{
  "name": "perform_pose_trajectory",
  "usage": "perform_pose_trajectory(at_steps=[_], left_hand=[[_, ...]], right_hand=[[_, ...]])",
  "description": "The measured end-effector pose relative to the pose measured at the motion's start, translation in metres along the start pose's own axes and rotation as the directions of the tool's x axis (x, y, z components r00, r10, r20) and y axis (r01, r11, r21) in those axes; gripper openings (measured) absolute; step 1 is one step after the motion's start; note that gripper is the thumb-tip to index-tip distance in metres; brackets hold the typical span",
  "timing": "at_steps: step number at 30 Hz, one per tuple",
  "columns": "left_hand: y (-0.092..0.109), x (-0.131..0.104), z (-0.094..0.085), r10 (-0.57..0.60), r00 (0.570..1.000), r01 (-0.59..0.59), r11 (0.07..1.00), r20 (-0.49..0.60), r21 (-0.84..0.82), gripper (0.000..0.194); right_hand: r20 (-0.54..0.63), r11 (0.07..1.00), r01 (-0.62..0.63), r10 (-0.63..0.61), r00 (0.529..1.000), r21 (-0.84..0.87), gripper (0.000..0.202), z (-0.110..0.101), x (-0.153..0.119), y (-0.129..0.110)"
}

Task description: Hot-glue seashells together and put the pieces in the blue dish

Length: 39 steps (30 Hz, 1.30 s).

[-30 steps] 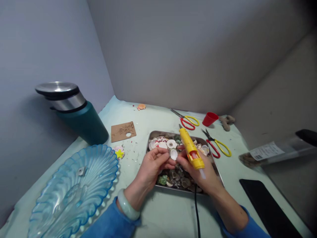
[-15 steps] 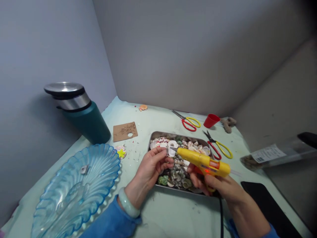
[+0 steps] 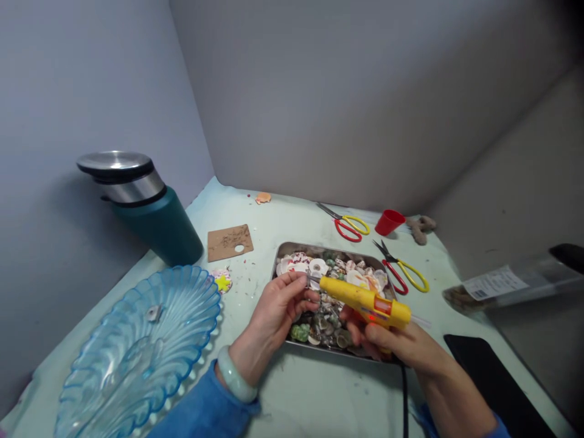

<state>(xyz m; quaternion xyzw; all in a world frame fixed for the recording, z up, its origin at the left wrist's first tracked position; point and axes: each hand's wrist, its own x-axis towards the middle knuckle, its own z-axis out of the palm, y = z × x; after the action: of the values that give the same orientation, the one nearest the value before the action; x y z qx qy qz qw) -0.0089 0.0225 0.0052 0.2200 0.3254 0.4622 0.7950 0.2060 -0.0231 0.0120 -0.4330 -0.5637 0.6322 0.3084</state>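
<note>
Wrapped round the grip of a yellow hot glue gun [image 3: 356, 294], my right hand [image 3: 392, 340] holds it level, nozzle toward the left. A small red light glows on its side, and a clear glue stick pokes out behind. My left hand [image 3: 283, 301] is closed in a pinch at the nozzle tip; whatever sits between thumb and forefinger is too small and hidden to make out. Both hands are over a metal tray [image 3: 314, 348] full of seashells [image 3: 326, 319] and green stones. A white shell disc [image 3: 318, 267] lies in the tray just behind the nozzle.
On the left stand a blue scalloped glass dish [image 3: 191, 304] and a teal bottle [image 3: 157, 225]. A brown card [image 3: 228, 238] lies behind. Two scissors [image 3: 349, 228], a red cup [image 3: 389, 222], a plastic bag [image 3: 497, 283] and a black flat object [image 3: 493, 377] are rightward. A cord hangs from the gun.
The glue gun in my right hand has moved left and slightly down, bringing its nozzle to my left fingertips. My left hand has stayed nearly still.
</note>
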Motion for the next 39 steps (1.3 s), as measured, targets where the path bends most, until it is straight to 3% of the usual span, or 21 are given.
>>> perform_pose_trajectory(at_steps=[13, 23, 39], left_hand=[[0.0019, 0.0002, 0.0012, -0.014, 1.000, 0.014, 1.000, -0.010, 0.017, 0.026], [0.0041, -0.0004, 0.0027, -0.010, 0.999, 0.011, 0.999, -0.054, 0.030, 0.031], [-0.0009, 0.0024, -0.0010, -0.028, 0.999, 0.027, 0.999, 0.021, 0.044, 0.024]], right_hand=[[-0.047, 0.999, 0.001, 0.001, 0.999, 0.043, 0.045, 0.0036, 0.0016, -0.0015], [-0.075, 0.999, -0.012, 0.009, 0.997, -0.036, 0.043, 0.0040, 0.0020, -0.0014], [-0.049, 0.999, 0.037, -0.036, 0.998, 0.038, 0.049, -0.0010, 0.0015, 0.0072]])
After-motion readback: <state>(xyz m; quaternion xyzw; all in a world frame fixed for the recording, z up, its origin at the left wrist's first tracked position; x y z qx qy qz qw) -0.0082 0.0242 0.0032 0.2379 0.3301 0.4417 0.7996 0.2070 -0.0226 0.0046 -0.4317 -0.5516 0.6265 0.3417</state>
